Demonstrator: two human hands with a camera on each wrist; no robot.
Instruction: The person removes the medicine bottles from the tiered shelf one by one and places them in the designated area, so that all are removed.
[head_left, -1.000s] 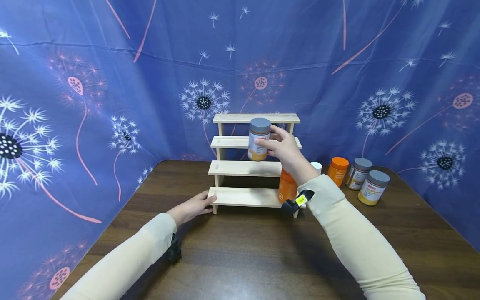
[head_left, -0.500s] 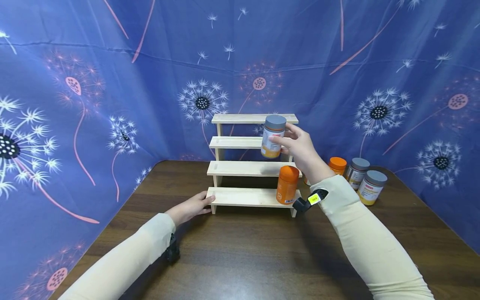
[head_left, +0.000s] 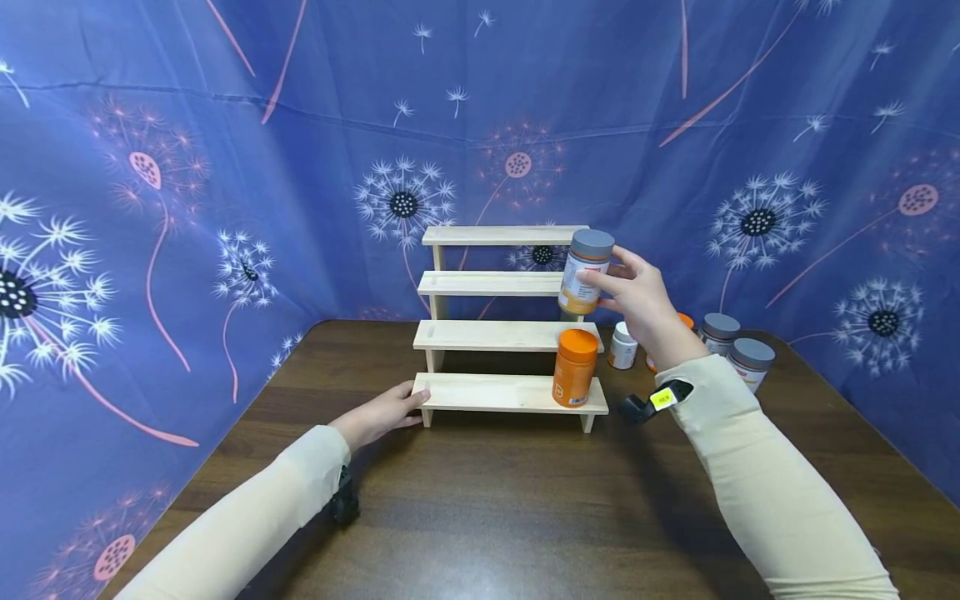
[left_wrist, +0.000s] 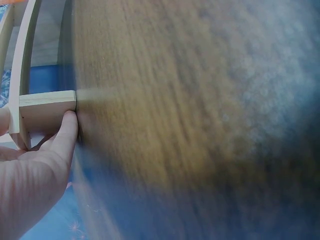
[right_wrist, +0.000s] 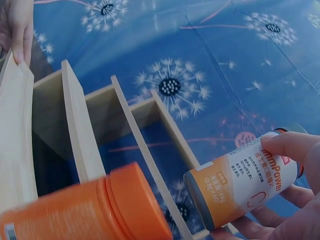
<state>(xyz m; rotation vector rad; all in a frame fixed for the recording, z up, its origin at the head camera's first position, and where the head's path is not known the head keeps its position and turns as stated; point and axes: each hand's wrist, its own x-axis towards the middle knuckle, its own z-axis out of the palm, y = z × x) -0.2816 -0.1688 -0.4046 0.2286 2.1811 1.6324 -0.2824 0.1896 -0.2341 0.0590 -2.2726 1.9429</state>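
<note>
My right hand (head_left: 639, 293) grips a supplement bottle (head_left: 582, 279) with a grey lid and a white-and-yellow label, thumb on one side and fingers round the other. It is held upright at the right end of the upper tiers of a four-step wooden display stand (head_left: 487, 335). In the right wrist view the bottle (right_wrist: 245, 182) shows its printed label toward the camera. My left hand (head_left: 378, 417) holds the left end of the lowest step, thumb on top and fingers beneath, beside the leg (left_wrist: 47, 110). An orange bottle (head_left: 574, 371) stands on the right end of that step.
Right of the stand, a small white bottle (head_left: 622, 347), two grey-lidded bottles (head_left: 750, 360) and a partly hidden orange-lidded one (head_left: 686, 320) stand on the dark wooden table (head_left: 465, 508). A blue dandelion-print cloth (head_left: 637, 125) hangs behind.
My right hand has carried the grey-lidded bottle rightward along the stand, uncovering the orange bottle on the lowest step and the white one behind. My left hand stays at the stand.
</note>
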